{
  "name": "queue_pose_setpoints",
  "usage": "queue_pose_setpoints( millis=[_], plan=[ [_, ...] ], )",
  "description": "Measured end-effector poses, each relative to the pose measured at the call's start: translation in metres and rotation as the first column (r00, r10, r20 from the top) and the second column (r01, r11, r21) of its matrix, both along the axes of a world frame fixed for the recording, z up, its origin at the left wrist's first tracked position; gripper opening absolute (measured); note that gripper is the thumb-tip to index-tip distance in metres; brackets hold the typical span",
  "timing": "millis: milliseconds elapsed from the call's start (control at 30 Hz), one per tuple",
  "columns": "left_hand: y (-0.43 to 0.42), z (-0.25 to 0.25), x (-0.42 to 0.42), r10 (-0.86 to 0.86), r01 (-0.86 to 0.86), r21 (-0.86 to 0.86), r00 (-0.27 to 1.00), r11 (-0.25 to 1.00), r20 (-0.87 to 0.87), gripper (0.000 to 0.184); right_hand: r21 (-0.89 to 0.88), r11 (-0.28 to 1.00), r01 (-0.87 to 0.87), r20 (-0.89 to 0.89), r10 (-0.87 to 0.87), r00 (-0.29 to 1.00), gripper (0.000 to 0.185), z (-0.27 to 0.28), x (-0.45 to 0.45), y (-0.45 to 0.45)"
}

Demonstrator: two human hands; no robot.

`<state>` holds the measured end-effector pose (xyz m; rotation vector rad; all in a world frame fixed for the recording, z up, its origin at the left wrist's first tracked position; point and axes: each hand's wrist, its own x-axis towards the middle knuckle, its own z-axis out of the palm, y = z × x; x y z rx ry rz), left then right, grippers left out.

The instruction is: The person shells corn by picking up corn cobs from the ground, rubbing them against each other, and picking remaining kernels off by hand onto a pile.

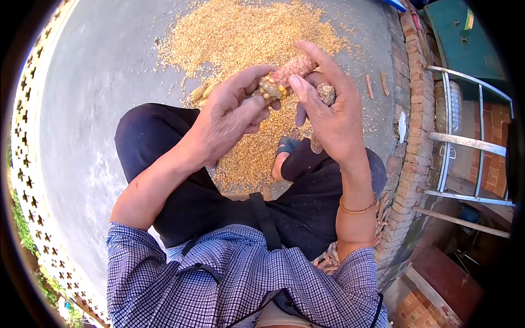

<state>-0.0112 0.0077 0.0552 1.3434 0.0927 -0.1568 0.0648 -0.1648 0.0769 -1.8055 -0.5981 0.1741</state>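
Note:
A reddish corn cob [295, 68], mostly stripped, is held between both hands above the kernels. Some yellow kernels [273, 87] remain at its left end, where the fingers and thumb of my left hand [227, 109] grip it. My right hand [333, 109] holds the bare end with its thumb and fingers. A second bare cob [326, 94] sits in the right palm, partly hidden by the thumb. Loose corn kernels [235, 33] lie spread on the grey floor beyond and below the hands. Unstripped corn [198, 94] lies left of the left hand.
Two thin cobs [369, 86] lie on the floor at the right, near a low brick edge [418, 104]. Beyond it stands a metal railing [465, 141]. Bare cobs [330, 261] are piled beside the right thigh. A perforated wall [27, 164] runs along the left.

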Motion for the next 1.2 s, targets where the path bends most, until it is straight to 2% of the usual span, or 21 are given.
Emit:
queue_pose_setpoints(
  millis=[33, 67, 167, 267, 333, 500, 567, 667, 733, 767, 833, 933, 1033, 1200],
  plan=[
    [0.003, 0.009, 0.003, -0.034, 0.024, -0.129, 0.997, 0.991, -0.074, 0.049, 0.051, 0.998, -0.023, -0.152, 0.03, 0.988, 0.047, 0.006, 0.002, -0.001],
    [0.004, 0.014, 0.005, -0.079, 0.039, -0.258, 0.986, 0.965, -0.144, 0.049, 0.036, 0.999, -0.028, -0.147, 0.033, 0.989, 0.047, 0.007, 0.003, -0.001],
    [0.002, 0.017, 0.005, -0.072, 0.004, -0.307, 0.975, 0.952, -0.209, 0.049, -0.002, 0.999, -0.033, -0.09, 0.033, 0.995, 0.049, 0.003, 0.004, -0.003],
    [0.001, 0.018, 0.005, -0.085, 0.02, -0.315, 0.978, 0.949, -0.191, 0.049, -0.03, 0.999, -0.035, 0.016, 0.035, 0.999, 0.053, -0.005, 0.006, -0.003],
    [0.0, 0.013, 0.004, -0.059, 0.011, -0.266, 0.983, 0.964, -0.173, 0.048, -0.074, 0.997, -0.028, 0.04, 0.031, 0.999, 0.053, -0.003, 0.004, -0.002],
    [-0.002, 0.01, 0.002, -0.028, 0.009, -0.167, 0.993, 0.986, -0.111, 0.047, -0.059, 0.998, 0.014, 0.107, -0.008, 0.994, 0.048, -0.008, -0.001, 0.001],
    [-0.001, 0.009, 0.001, -0.041, 0.022, -0.188, 0.995, 0.982, -0.096, 0.047, -0.046, 0.999, 0.009, 0.053, -0.007, 0.999, 0.046, -0.006, 0.001, -0.001],
    [0.002, 0.013, 0.006, -0.096, 0.014, -0.406, 0.978, 0.914, -0.182, 0.047, 0.027, 1.0, 0.008, -0.147, -0.004, 0.989, 0.046, 0.003, 0.004, -0.003],
    [0.005, 0.012, 0.009, -0.136, 0.032, -0.485, 0.974, 0.874, -0.181, 0.046, 0.097, 0.995, -0.007, -0.245, 0.031, 0.969, 0.046, 0.007, 0.007, -0.004],
    [0.006, 0.011, 0.008, -0.156, 0.038, -0.526, 0.971, 0.85, -0.183, 0.046, 0.074, 0.997, -0.018, -0.231, 0.035, 0.972, 0.048, 0.007, 0.007, -0.004],
    [0.007, 0.013, 0.008, -0.144, 0.017, -0.516, 0.968, 0.856, -0.207, 0.045, 0.023, 0.999, -0.039, -0.207, 0.043, 0.977, 0.051, 0.005, 0.007, -0.005],
    [0.005, 0.013, 0.007, -0.099, -0.009, -0.472, 0.974, 0.882, -0.205, 0.045, -0.012, 0.999, -0.033, -0.005, 0.032, 0.999, 0.054, -0.006, 0.007, -0.002],
    [0.002, 0.012, 0.005, -0.046, -0.036, -0.387, 0.979, 0.921, -0.199, 0.046, 0.025, 0.999, -0.038, -0.018, 0.038, 0.999, 0.053, -0.004, 0.003, 0.001],
    [0.002, 0.007, 0.004, -0.075, 0.023, -0.323, 0.986, 0.946, -0.15, 0.047, -0.116, 0.993, -0.007, 0.122, 0.022, 0.992, 0.05, -0.004, 0.003, -0.001]
  ],
)
